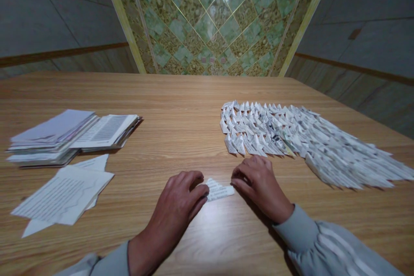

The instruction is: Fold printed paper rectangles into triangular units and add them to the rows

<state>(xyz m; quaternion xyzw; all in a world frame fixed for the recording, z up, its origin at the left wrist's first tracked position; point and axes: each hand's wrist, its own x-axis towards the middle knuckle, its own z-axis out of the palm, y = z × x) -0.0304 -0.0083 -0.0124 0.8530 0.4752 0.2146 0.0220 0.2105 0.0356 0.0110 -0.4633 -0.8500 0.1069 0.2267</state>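
Between my two hands, low over the wooden table, is a small folded piece of printed paper (220, 190) with a peaked top. My left hand (181, 196) pinches its left end between thumb and fingers. At the paper's right tip, my right hand (257, 181) has its thumb and fingertips brought together; whether they grip the tip is hard to make out. Beyond my right hand stand rows of many small folded paper pieces (255, 125), pointed at the top and printed with text.
Stacked sheets and booklets (54, 131) lie at the left, an open printed book (108, 131) against them. Nearer me are loose printed sheets (69, 194). Long packed rows of folded paper (352, 159) reach toward the right edge. A tiled wall (210, 21) rises behind the wooden table (174, 95).
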